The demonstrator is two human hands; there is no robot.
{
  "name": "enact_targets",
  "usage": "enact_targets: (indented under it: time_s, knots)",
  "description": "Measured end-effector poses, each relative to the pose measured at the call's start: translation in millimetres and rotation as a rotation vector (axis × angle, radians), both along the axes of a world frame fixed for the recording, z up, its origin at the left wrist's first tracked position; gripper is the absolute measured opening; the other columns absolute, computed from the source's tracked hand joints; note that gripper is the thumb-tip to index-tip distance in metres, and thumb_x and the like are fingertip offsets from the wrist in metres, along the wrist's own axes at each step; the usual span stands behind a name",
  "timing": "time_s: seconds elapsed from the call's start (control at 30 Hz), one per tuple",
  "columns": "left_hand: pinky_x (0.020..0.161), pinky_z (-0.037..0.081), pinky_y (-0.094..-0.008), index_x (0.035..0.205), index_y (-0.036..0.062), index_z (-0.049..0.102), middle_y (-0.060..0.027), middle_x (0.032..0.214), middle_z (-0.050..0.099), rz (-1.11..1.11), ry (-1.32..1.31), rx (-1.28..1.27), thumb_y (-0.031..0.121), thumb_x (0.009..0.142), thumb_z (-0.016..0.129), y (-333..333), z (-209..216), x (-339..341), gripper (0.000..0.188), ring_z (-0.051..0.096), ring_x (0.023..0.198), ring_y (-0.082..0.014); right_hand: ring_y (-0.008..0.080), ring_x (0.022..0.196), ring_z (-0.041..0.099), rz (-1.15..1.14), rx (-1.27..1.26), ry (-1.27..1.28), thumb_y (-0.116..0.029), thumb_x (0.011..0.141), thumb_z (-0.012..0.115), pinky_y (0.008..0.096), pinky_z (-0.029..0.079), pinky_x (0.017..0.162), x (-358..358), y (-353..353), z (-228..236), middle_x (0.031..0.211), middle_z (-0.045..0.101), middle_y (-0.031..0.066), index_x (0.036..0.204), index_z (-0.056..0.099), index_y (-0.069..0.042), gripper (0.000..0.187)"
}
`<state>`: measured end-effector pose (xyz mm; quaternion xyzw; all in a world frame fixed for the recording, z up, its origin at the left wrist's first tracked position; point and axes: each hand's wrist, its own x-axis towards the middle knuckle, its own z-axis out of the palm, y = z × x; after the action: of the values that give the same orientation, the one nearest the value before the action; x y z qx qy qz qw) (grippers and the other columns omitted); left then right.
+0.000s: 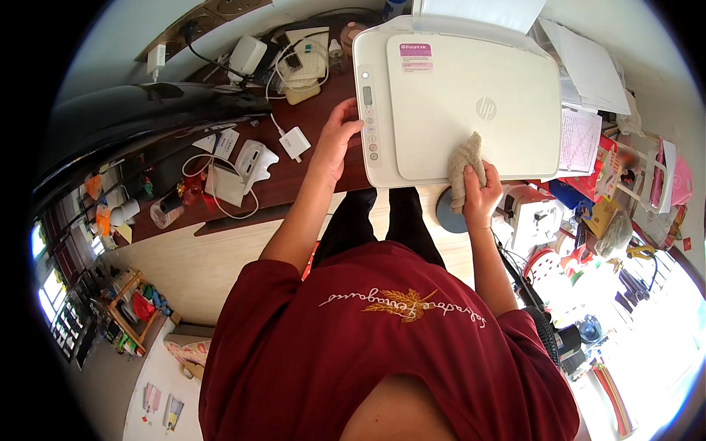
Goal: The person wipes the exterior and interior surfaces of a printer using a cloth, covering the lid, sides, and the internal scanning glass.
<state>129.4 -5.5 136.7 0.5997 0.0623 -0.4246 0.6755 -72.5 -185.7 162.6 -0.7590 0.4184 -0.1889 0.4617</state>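
Observation:
A white printer (pixel 434 103) with a flat scanner lid stands on a dark red-brown desk (pixel 294 176) in front of me. Along its left side runs a control panel (pixel 369 117) with a small display and round buttons. My left hand (pixel 338 140) is at that side, its fingers apart and the tips against the printer's edge by the panel. A crumpled beige cloth (pixel 466 158) is gripped in my right hand (pixel 481 195), at the lid's near edge. The cloth's upper end lies on the lid, below the round logo.
Left of the printer lie a white charger (pixel 295 142) with a cable, a white device (pixel 254 163) and a clear cup (pixel 166 213). A black glossy screen (pixel 154 125) reaches in from the left. Papers (pixel 581 140) and a cluttered rack (pixel 647 176) are on the right.

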Motion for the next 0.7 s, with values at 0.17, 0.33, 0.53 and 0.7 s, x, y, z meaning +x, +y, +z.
enact_targets:
  time_s: [0.17, 0.33, 0.53, 0.7]
  knots:
    - [0.087, 0.042, -0.0342, 0.132, 0.0093, 0.043, -0.0027, 0.122, 0.053, 0.010, -0.004, -0.021, 0.018, 0.082, 0.052, 0, -4, -1, 0.052, 0.051, 0.107, -0.0140, 0.0182, 0.077, 0.057, 0.003, -0.007, 0.014, -0.012, 0.080, 0.063, 0.0293, 0.046, 0.072, -1, -1, -2, 0.084, 0.061, 0.0104, 0.092, 0.063, 0.002, 0.019]
    - [0.087, 0.042, -0.0334, 0.130, 0.0100, 0.047, -0.0016, 0.119, 0.055, 0.107, 0.048, -0.083, 0.028, 0.088, 0.049, 2, -4, -4, 0.046, 0.053, 0.102, -0.0141, 0.0157, 0.080, 0.058, -0.033, 0.039, -0.015, -0.013, 0.083, 0.062, 0.0277, 0.047, 0.073, -1, 1, -4, 0.089, 0.063, 0.0093, 0.108, 0.060, 0.000, 0.028]
    - [0.084, 0.043, -0.0324, 0.124, 0.0084, 0.053, -0.0018, 0.114, 0.059, 0.163, 0.080, -0.089, 0.040, 0.095, 0.041, 1, -12, -8, 0.045, 0.054, 0.093, -0.0126, 0.0139, 0.087, 0.057, 0.010, 0.152, -0.110, -0.013, 0.087, 0.060, 0.0274, 0.046, 0.078, 15, 17, 22, 0.099, 0.062, 0.0099, 0.129, 0.052, -0.003, 0.043]
    - [0.083, 0.043, -0.0320, 0.123, 0.0059, 0.053, -0.0038, 0.107, 0.062, 0.145, 0.114, -0.100, 0.043, 0.097, 0.040, 6, -10, -10, 0.048, 0.056, 0.092, -0.0133, 0.0168, 0.095, 0.056, 0.145, 0.164, -0.048, -0.013, 0.089, 0.058, 0.0275, 0.043, 0.086, 38, 22, 32, 0.102, 0.060, 0.0103, 0.120, 0.057, 0.000, 0.034]
